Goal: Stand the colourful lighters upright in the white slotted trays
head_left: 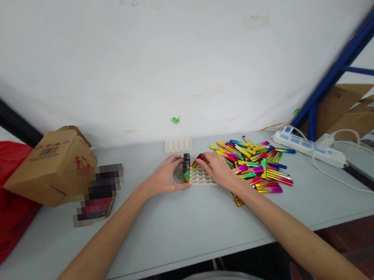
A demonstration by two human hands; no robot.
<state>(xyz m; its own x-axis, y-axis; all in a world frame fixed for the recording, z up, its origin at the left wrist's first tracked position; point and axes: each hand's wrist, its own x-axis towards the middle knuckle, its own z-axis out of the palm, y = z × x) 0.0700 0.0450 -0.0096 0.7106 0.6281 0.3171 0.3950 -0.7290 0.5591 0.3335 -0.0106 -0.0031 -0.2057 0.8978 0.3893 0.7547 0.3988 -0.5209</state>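
Note:
A white tray with round holes [203, 176] lies on the table between my hands. Along its left edge stands a row of several lighters [186, 170] with black tops. My left hand [168, 174] is at the tray's left side, thumb and fingers apart around the ends of that row. In my right hand [216, 167] is a lighter [200, 157], held tilted over the tray by its dark top end. A pile of shiny, many-coloured lighters [258, 160] lies just right of my right hand, partly behind my forearm.
A second white tray [178, 145] lies near the wall. At the left are a cardboard box [52, 167], a red bag [2, 205] and a partly blurred phone [98, 200]. A white power strip [308, 147] with cables lies at the right, beside a blue frame [338, 60].

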